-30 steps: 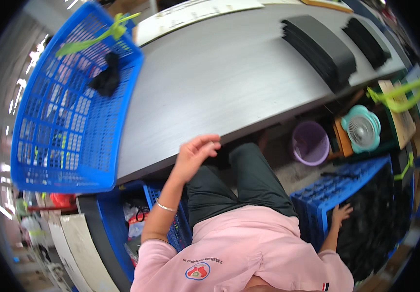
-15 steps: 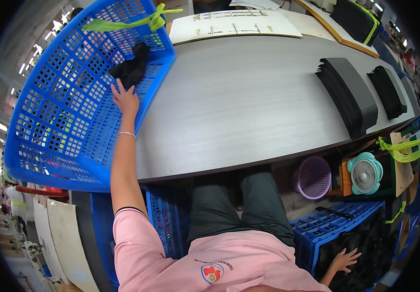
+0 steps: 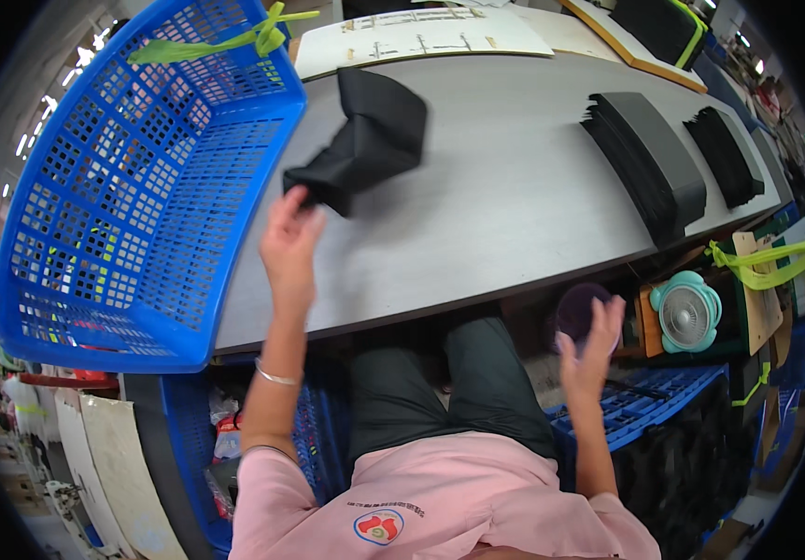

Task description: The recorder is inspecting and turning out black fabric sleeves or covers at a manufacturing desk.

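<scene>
My left hand (image 3: 289,245) is closed on one corner of a black fabric piece (image 3: 376,131). The cloth hangs folded and slightly blurred above the left part of the grey table (image 3: 487,187). Left of that hand, the large blue basket (image 3: 204,313) shows a bare slotted inside. My right hand (image 3: 591,350) is raised in front of the table's near edge with its fingers apart and holds nothing. Behind it a dark purple bin (image 3: 574,313) is partly hidden. Below my right forearm lies a blue crate (image 3: 659,401) beside dark cloth (image 3: 692,476).
Two stacks of black pieces, a larger (image 3: 650,168) and a smaller (image 3: 727,154), lie at the table's right. A white board (image 3: 421,35) runs along the far edge. A turquoise fan (image 3: 688,313) stands right of the bin. Another blue crate (image 3: 192,448) sits at lower left.
My left hand has lifted the black fabric piece out of the blue basket and carried it right, over the table. My right hand has risen from the dark cloth at lower right.
</scene>
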